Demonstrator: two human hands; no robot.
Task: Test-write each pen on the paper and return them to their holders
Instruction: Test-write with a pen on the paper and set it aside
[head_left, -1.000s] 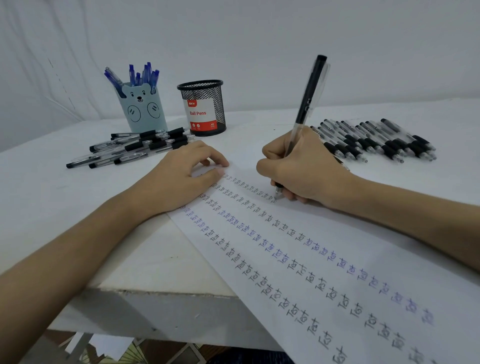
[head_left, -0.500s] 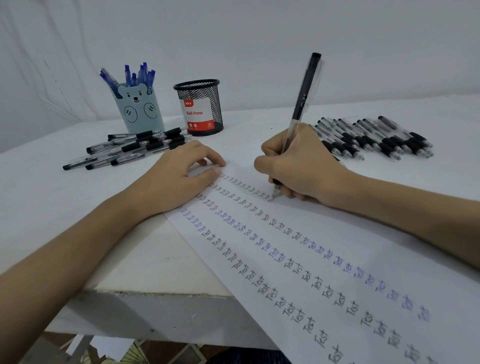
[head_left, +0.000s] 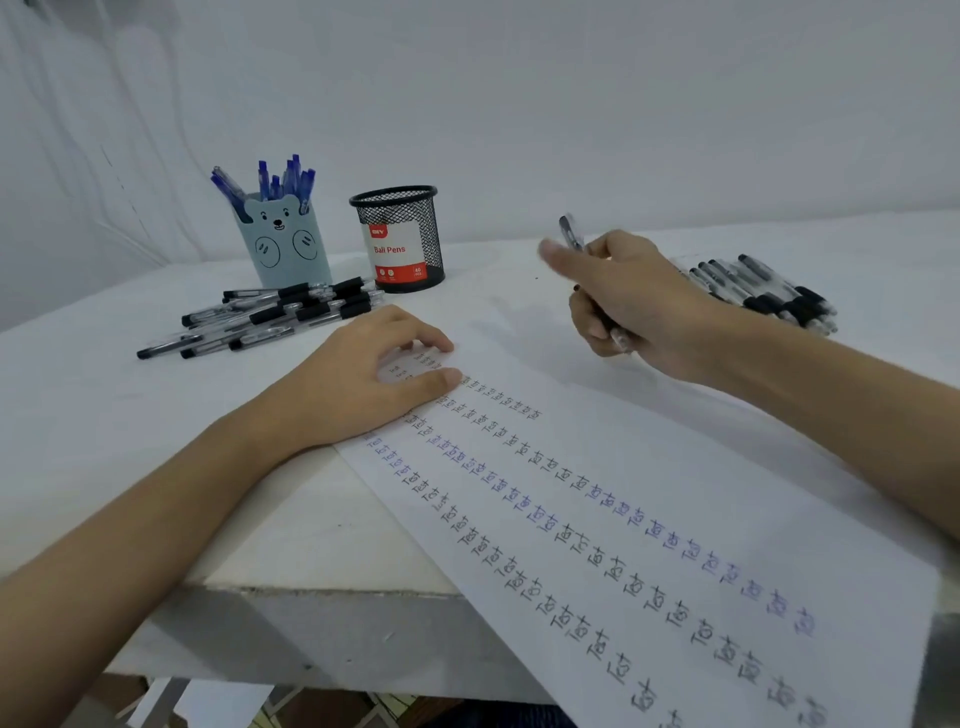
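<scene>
A long white paper (head_left: 675, 467) with rows of small test words lies diagonally across the table. My left hand (head_left: 363, 379) presses flat on its upper left corner. My right hand (head_left: 634, 306) is raised above the paper and grips a black pen (head_left: 570, 234), blurred, its top end sticking up past the fingers. A black mesh holder (head_left: 399, 236) labelled "Ball Pens" stands behind, with no pens showing above its rim. A pale blue bear-face holder (head_left: 283, 241) to its left has several blue pens in it.
Several black pens lie in a loose pile (head_left: 270, 317) in front of the holders, left of my left hand. Another row of black pens (head_left: 763, 291) lies behind my right wrist. The table's front edge (head_left: 322, 613) runs below my left forearm.
My right hand has lifted the pen tip off the paper and swung the pen up and to the right, away from the last written word. My left hand has stayed on the paper.
</scene>
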